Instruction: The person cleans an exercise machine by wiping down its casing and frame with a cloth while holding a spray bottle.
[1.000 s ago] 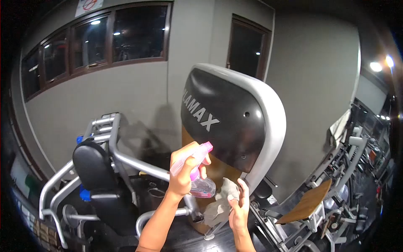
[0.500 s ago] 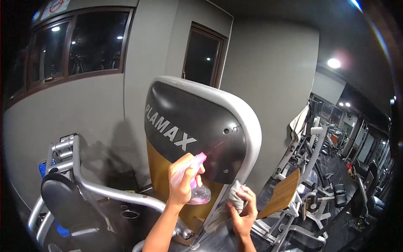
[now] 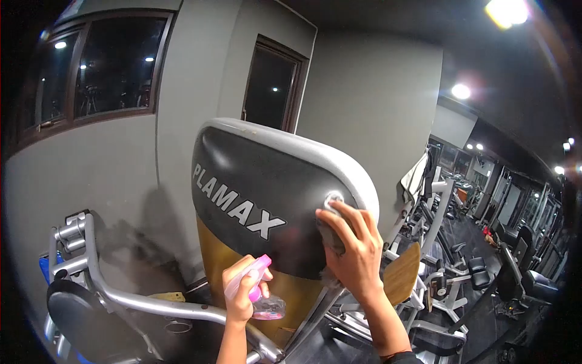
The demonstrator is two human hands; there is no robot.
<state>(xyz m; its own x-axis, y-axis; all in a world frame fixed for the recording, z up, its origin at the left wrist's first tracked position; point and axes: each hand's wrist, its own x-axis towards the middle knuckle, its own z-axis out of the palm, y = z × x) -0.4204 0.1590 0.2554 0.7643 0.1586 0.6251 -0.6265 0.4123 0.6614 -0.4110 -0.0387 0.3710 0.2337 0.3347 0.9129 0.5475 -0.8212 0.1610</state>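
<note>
Grey cloth point(image 3: 333, 199) against black panel point(image 3: 276, 173)
Right hand point(image 3: 356, 247) grasps it, fingers bent; left hand point(image 3: 241, 294) clasps spray bottle point(image 3: 270, 307).

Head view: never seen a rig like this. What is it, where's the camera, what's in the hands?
There is no robot here: a person works with two bare hands, and the camera is worn on their head, looking forward and down. The left hand grips a clear spray bottle with a pink trigger head. The right hand holds a gray cloth against the dark panel lettered PLAMAX, near its right edge in the picture. That panel is the upper part of an upright gym-machine housing, gold-colored below. A black padded backrest stands at lower left; more gym equipment fills the right background.
</note>
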